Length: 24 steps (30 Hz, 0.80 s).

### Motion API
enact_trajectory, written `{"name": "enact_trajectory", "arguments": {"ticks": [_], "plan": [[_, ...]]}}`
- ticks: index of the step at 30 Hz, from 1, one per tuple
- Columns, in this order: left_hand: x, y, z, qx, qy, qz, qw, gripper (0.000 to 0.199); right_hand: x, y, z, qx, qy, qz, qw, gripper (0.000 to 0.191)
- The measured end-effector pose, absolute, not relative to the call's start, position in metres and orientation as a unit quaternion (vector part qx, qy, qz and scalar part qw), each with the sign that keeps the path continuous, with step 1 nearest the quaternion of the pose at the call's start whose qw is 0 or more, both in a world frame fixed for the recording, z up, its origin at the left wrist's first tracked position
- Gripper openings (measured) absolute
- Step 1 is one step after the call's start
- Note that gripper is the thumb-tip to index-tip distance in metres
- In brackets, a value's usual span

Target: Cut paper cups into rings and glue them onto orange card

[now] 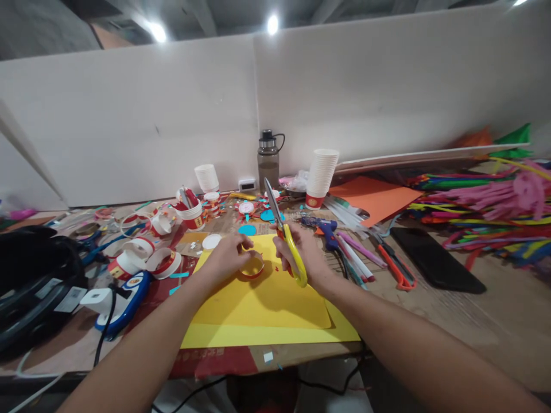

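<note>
The worktop (456,321) is crowded on both sides. On it, yellow sheets (279,312) are spread beneath both hands. At far right, a heap of fuzzy stems (491,198) is piled behind a black phone (437,258), with an orange sheet (374,198) laid to its left. Beyond the hands, the way back is blocked by an upright bottle (268,163) and a tall cup stack (322,178). Yellow-handled scissors (293,249) are grasped in the fingers of the right hand (301,252), blades raised; just beside it, a blue glue gun (328,230) is lain. Cut cup rings (131,255) are scattered at left. On the yellow sheets, a small ring (251,275) is met by the curled left hand (230,255); whether it is gripped cannot be told.
</note>
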State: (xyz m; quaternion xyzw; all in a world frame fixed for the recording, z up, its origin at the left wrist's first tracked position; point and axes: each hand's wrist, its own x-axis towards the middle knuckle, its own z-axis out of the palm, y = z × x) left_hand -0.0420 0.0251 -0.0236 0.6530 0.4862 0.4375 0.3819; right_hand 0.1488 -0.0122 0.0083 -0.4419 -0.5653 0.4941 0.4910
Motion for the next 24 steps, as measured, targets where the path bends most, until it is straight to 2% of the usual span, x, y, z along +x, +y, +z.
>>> {"name": "enact_trajectory", "arguments": {"ticks": [5, 9, 13, 18, 24], "plan": [[-0.039, 0.021, -0.032, 0.686, 0.476, 0.424, 0.352, 0.016, 0.15, -0.014, 0.003, -0.405, -0.556, 0.53, 0.496, 0.043], [-0.036, 0.018, -0.026, 0.685, 0.5, 0.413, 0.332, 0.008, 0.151, -0.018, 0.001, -0.393, -0.6, 0.476, 0.508, 0.044], [-0.033, 0.018, -0.024, 0.606, 0.517, 0.443, 0.411, 0.024, 0.151, -0.02, 0.003, -0.389, -0.628, 0.407, 0.537, 0.038], [-0.032, 0.023, -0.034, 0.485, 0.503, 0.5, 0.511, 0.035, 0.152, -0.018, 0.0, -0.361, -0.649, 0.361, 0.564, 0.044], [-0.034, 0.025, -0.039, 0.468, 0.5, 0.498, 0.532, 0.034, 0.152, -0.016, 0.005, -0.349, -0.62, 0.374, 0.595, 0.048]]}}
